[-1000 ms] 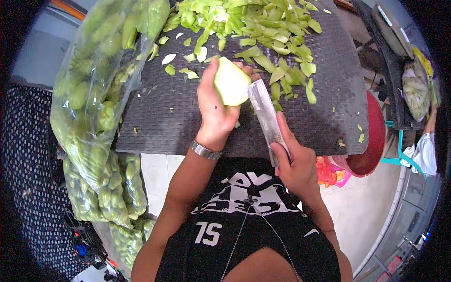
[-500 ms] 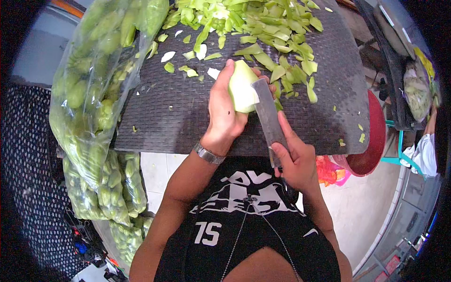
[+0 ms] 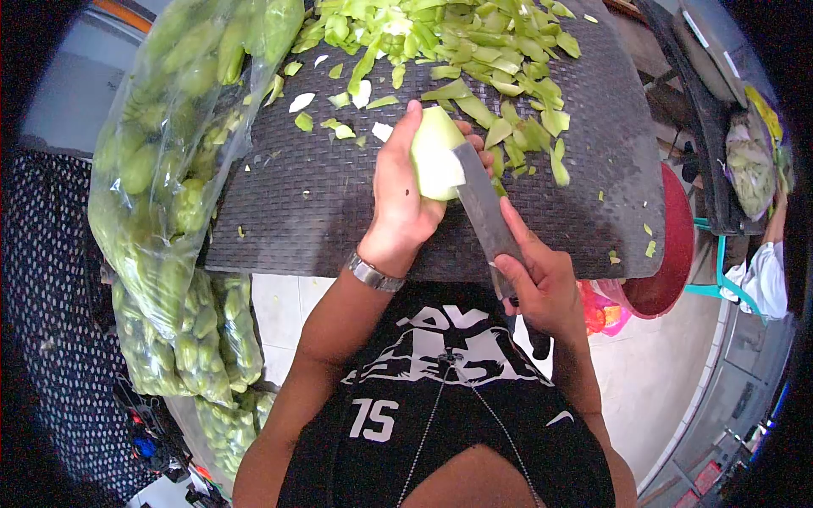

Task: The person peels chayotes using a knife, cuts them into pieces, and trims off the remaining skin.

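Observation:
My left hand point(image 3: 398, 182) is wrapped round a pale green chayote point(image 3: 434, 161), its thumb along the left side and fingertips showing on the far right side. Most of its visible surface is skinless, with a bright whitish face towards me. A broad-bladed knife point(image 3: 484, 207) is in my right hand point(image 3: 542, 288), the index finger stretched along the blade and the handle mostly hidden in the palm. The front of the blade rests against the chayote's right side. Both hands are over the near part of the dark woven tabletop point(image 3: 313, 229).
Green peelings point(image 3: 500, 63) are heaped at the far side of the table. A large clear bag of green produce point(image 3: 161, 127) stands on the left, with more filled bags point(image 3: 186, 339) below. A red tub point(image 3: 673, 245) is at the right edge, and another person's arm point(image 3: 777, 218) shows far right.
My right hand and the knife have shifted slightly down and to the right, the blade still against the chayote. My left hand has moved a little up and left.

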The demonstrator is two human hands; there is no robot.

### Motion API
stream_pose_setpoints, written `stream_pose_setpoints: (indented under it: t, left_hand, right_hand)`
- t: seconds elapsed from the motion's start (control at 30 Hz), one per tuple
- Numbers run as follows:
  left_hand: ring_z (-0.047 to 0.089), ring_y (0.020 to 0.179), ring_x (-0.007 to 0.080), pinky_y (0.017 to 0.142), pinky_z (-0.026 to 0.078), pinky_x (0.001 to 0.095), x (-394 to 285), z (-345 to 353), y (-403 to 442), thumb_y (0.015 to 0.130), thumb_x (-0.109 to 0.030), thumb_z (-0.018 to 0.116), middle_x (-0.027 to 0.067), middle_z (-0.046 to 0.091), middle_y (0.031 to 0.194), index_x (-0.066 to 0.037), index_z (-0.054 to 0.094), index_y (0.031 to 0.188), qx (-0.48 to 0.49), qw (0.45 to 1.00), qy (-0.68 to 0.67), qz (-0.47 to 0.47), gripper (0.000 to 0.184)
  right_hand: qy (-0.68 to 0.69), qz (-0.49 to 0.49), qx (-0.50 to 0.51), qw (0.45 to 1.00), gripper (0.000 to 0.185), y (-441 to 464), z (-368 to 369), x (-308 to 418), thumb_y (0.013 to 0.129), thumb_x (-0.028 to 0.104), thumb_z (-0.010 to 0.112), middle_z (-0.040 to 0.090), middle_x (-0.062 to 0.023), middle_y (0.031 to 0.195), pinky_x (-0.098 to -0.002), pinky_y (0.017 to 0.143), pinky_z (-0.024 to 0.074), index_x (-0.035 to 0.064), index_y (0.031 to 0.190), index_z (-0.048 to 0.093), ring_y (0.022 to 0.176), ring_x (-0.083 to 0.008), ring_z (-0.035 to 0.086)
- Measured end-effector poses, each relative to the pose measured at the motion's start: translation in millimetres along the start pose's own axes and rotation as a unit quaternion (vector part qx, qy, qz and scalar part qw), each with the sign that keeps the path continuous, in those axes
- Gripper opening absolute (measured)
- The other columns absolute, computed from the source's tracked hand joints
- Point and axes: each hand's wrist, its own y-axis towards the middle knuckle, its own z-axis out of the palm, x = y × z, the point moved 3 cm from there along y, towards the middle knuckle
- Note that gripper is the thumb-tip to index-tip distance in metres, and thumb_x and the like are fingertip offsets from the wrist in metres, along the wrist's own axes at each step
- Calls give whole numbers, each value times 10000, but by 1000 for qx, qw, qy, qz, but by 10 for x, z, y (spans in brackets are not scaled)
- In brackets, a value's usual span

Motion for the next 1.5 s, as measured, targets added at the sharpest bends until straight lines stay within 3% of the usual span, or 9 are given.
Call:
stream_pose_setpoints:
  t: [0.13, 0.33, 0.5, 0.63, 0.73, 0.87, 1.07, 1.17, 1.5]
  left_hand:
    - [714, 839, 334, 830, 580, 462, 35, 141, -48, 1077, -543, 391, 173, 697, 928, 22, 616, 1082, -19, 1000, -5, 17, 608]
    - [703, 869, 330, 820, 569, 469, 55, 114, -13, 1080, -551, 386, 153, 684, 938, 3, 608, 1057, -67, 990, 14, 120, 597]
    - [682, 844, 295, 794, 547, 432, -75, 19, 46, 1055, -559, 407, 129, 688, 933, -23, 624, 1035, -77, 991, -79, 80, 579]
    - [673, 966, 301, 880, 535, 451, -92, -138, 87, 1039, -527, 446, 127, 696, 1025, -27, 631, 1085, -75, 991, -95, 58, 535]
    - [676, 1024, 327, 926, 542, 477, -85, -223, 114, 1040, -509, 462, 131, 693, 1066, -37, 630, 1105, -4, 992, -114, 50, 505]
    - [685, 906, 281, 788, 551, 451, -132, -81, 51, 1029, -556, 447, 82, 690, 999, -107, 617, 1017, -68, 989, -110, 65, 480]
    - [691, 991, 337, 815, 560, 472, -106, -43, -1, 1037, -563, 436, 109, 675, 1067, -112, 596, 1023, -51, 990, -94, 91, 479]
    - [643, 1144, 409, 952, 531, 553, -57, -15, -71, 1051, -538, 423, 160, 661, 1183, -67, 599, 1095, -10, 990, -108, 92, 504]
    - [631, 1132, 401, 1064, 468, 503, 42, 82, -172, 1032, -575, 471, 209, 666, 1169, -13, 627, 1023, -77, 964, -143, 213, 583]
  right_hand:
    - [49, -36, 2, 998, 644, 32, 59, -129, 1006, 10, 567, 675, -49, 886, -239, 464, 433, 87, 1610, 354, 555, -55, 520]
    - [193, 56, 49, 978, 644, 79, 94, 33, 1017, 15, 538, 657, -67, 836, -248, 439, 434, 69, 1618, 314, 517, -88, 539]
    - [292, 114, 42, 949, 633, 79, 31, -44, 993, 11, 566, 684, -125, 984, -236, 464, 458, 27, 1589, 352, 565, -97, 588]
    - [-27, -89, -26, 995, 619, 91, 40, 103, 944, -48, 568, 637, -110, 1111, -250, 579, 513, 39, 1543, 435, 682, -129, 624]
    - [-326, -199, -61, 922, 657, 52, 106, 246, 865, -104, 581, 598, -118, 1077, -311, 642, 531, 130, 1478, 575, 702, -190, 628]
    - [-367, -191, -76, 907, 703, -3, 192, 276, 797, -97, 599, 579, -126, 1060, -362, 667, 540, 200, 1433, 633, 724, -260, 638]
    - [-386, -204, -69, 897, 740, -7, 174, 279, 772, -93, 590, 587, -125, 1071, -401, 688, 558, 224, 1440, 622, 801, -308, 671]
    - [-396, -207, -83, 891, 749, 22, 187, 253, 771, -92, 589, 589, -128, 1073, -419, 706, 562, 243, 1440, 620, 820, -324, 673]
    - [-412, -189, -141, 880, 782, 123, 281, 220, 788, -84, 616, 569, -138, 1121, -418, 718, 569, 296, 1470, 589, 845, -330, 681]
